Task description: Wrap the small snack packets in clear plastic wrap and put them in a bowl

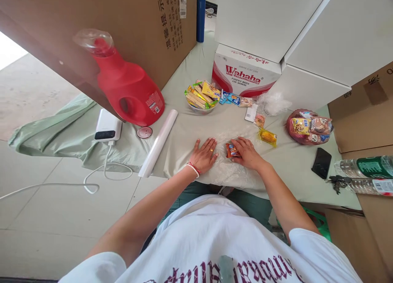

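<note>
My left hand [204, 155] lies flat on a transparent plastic sheet [225, 170], fingers stretched out and nothing in them. Just to its right is a small brown-and-orange snack packet [231, 150]. My right hand [248, 153] covers the packet's right part, its fingers bent over it and the thumb at the near side. The packet rests on the wrinkled sheet near the table's front edge. Right of my right hand lies a yellow-wrapped snack [268, 137], with an orange-and-pink packet [259, 120] behind it.
A bowl of snack sticks [201, 99] and a red basket of snacks [309, 126] stand farther back. At left are a red detergent bottle [135, 90], a white roll [158, 144] and a power bank [108, 125]. A phone [321, 162] and water bottles [368, 167] lie right.
</note>
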The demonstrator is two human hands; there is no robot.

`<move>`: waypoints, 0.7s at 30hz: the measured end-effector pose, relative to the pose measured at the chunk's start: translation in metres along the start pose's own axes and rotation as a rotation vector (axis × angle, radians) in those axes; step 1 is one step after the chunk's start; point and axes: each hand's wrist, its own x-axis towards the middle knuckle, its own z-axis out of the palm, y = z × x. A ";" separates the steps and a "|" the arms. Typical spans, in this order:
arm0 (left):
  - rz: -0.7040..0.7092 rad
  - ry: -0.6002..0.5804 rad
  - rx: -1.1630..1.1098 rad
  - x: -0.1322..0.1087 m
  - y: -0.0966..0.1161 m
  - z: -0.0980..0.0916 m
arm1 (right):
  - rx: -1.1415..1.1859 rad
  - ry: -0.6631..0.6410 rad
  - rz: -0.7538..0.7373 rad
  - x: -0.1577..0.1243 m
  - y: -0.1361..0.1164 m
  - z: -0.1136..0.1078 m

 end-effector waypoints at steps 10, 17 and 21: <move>-0.056 0.036 -0.031 -0.001 -0.010 -0.004 | 0.147 0.310 0.110 -0.116 0.050 0.029; 0.252 0.055 0.047 -0.024 -0.010 -0.016 | 0.215 0.327 0.082 -0.144 0.019 0.031; 0.042 0.030 0.005 -0.020 -0.016 -0.012 | 0.200 0.259 0.009 -0.130 0.009 0.040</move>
